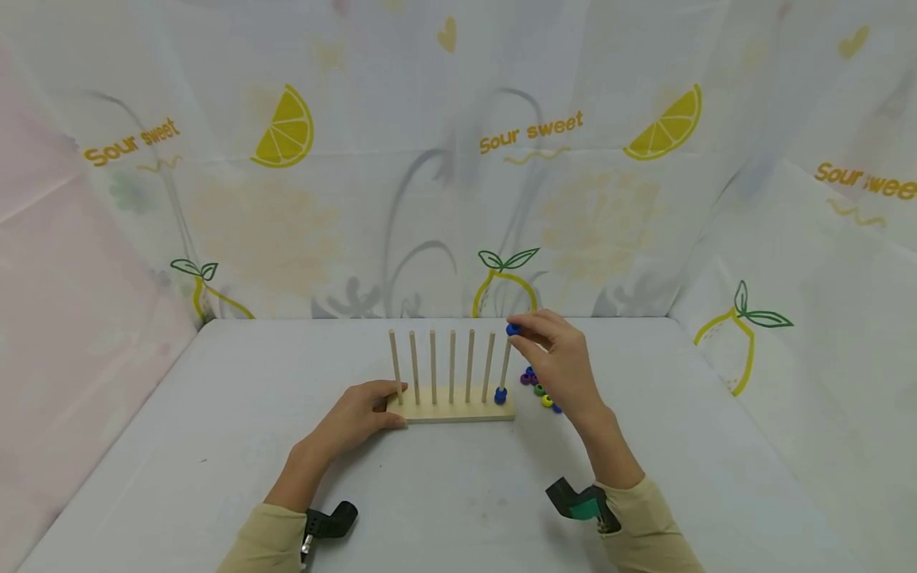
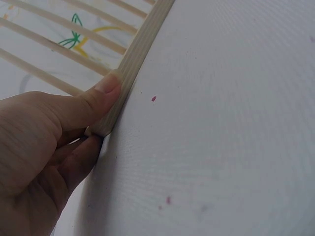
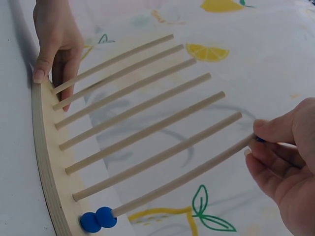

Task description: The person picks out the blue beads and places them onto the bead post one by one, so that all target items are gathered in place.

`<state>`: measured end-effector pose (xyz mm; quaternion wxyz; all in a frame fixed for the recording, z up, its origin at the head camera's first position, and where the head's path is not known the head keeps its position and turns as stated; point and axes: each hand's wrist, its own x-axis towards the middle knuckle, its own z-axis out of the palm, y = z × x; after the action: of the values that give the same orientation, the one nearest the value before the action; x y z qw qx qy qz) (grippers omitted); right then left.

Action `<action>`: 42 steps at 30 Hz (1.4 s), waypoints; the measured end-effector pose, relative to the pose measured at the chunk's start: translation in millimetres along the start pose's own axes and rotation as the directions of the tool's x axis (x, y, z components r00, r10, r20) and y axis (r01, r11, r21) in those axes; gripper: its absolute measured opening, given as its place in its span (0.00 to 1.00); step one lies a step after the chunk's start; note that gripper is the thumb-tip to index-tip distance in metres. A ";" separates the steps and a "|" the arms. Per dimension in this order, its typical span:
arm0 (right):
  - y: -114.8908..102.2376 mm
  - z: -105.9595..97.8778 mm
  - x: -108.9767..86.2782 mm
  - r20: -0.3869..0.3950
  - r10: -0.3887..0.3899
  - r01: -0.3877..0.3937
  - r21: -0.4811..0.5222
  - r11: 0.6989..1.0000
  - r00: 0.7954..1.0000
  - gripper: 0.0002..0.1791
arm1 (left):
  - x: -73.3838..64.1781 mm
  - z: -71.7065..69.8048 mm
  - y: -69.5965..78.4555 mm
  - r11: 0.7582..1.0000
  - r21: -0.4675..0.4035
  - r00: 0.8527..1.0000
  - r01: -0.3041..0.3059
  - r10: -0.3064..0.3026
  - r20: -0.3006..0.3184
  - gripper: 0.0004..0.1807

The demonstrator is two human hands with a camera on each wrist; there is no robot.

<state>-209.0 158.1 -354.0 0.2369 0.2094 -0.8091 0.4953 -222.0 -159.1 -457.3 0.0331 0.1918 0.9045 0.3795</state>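
A pale wooden rack (image 1: 451, 411) with a row of upright pegs stands on the table. My left hand (image 1: 361, 414) grips its left end, thumb on the front edge, as the left wrist view also shows. Two blue beads (image 3: 98, 219) sit stacked at the foot of the rightmost peg (image 3: 187, 175). At that peg's top, my right hand (image 1: 559, 358) pinches another blue bead (image 1: 513, 329) between thumb and fingers. In the right wrist view the fingers mostly hide this bead, so how far it is over the tip I cannot tell. The other pegs carry no beads.
Right of the rack, partly behind my right hand, lies a loose group of purple, green, yellow and blue beads (image 1: 540, 389). A white cloth covers the table (image 1: 444, 501). Printed curtains (image 1: 401, 199) rise behind it and at both sides.
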 end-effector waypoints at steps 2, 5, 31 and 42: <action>0.2 2.3 -0.2 -0.013 -0.017 0.017 -0.002 1.000 1.000 0.14 | 0.3 0.3 -0.2 1.000 -0.002 1.000 0.002 -0.002 0.002 0.29; 0.7 4.9 -0.4 -0.026 -0.034 0.034 -0.020 0.999 0.999 0.14 | 0.9 0.6 -0.4 1.000 -0.005 1.000 0.003 -0.003 0.005 0.29; 9.1 0.9 -0.8 0.086 0.089 -0.086 -0.039 0.996 0.992 0.09 | -0.1 1.1 0.8 1.000 -0.001 1.000 0.011 -0.011 -0.005 0.27; 14.9 1.0 -1.8 0.136 0.123 -0.122 -0.012 0.992 0.983 0.10 | 1.4 1.7 -1.3 1.000 0.004 1.000 0.015 -0.015 -0.003 0.29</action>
<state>-216.3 163.7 -365.9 0.1504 0.1923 -0.8358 0.4918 -223.3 -158.3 -459.2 0.0340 0.1846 0.9067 0.3777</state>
